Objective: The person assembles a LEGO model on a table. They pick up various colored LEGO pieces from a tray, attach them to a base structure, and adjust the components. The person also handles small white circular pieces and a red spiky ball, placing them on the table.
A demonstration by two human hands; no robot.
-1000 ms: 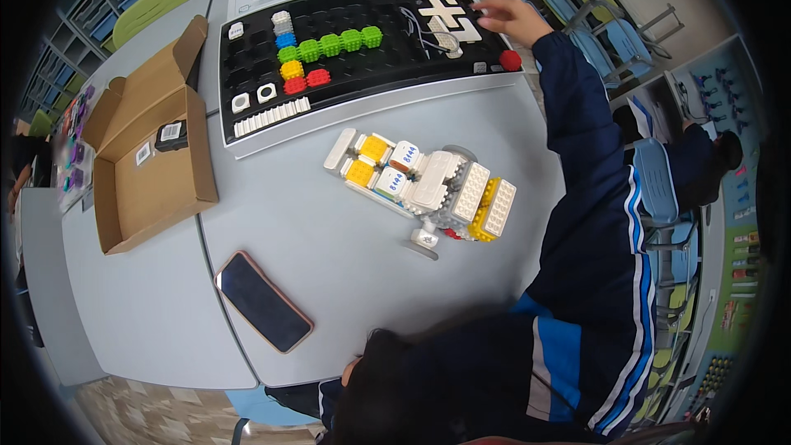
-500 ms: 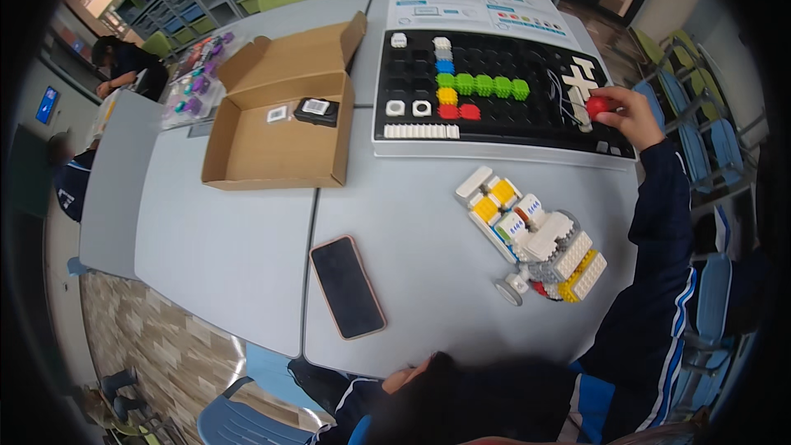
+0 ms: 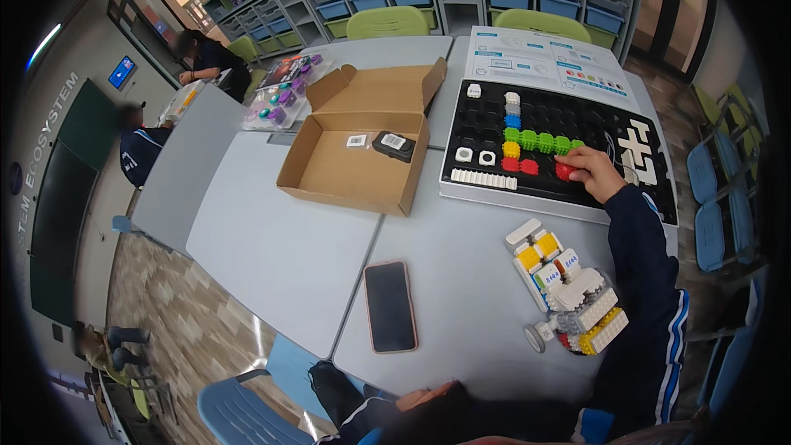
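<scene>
My right hand (image 3: 600, 173) pinches a red building block (image 3: 565, 170) low over the black parts tray (image 3: 544, 185), just below a row of green blocks (image 3: 544, 141). Two more red blocks (image 3: 520, 166) sit in the tray to the left, with yellow, blue and white ones above them. A built model (image 3: 567, 288) of white, grey and yellow blocks with wheels stands on the table in front of the tray. At the table's near edge lies my left hand (image 3: 424, 396), close to my body, its fingers mostly hidden.
An open cardboard box (image 3: 350, 177) holds a black labelled part (image 3: 394, 147). Nearer lies a phone (image 3: 391, 306). A printed instruction sheet (image 3: 544, 62) is behind the tray. Bagged purple parts (image 3: 284, 95) lie far left, where other people sit. A blue chair (image 3: 255, 404) is at lower left.
My right hand has carried the red block leftward from the tray's right end toward its middle. The view has swung, so the table's things appear farther right and lower.
</scene>
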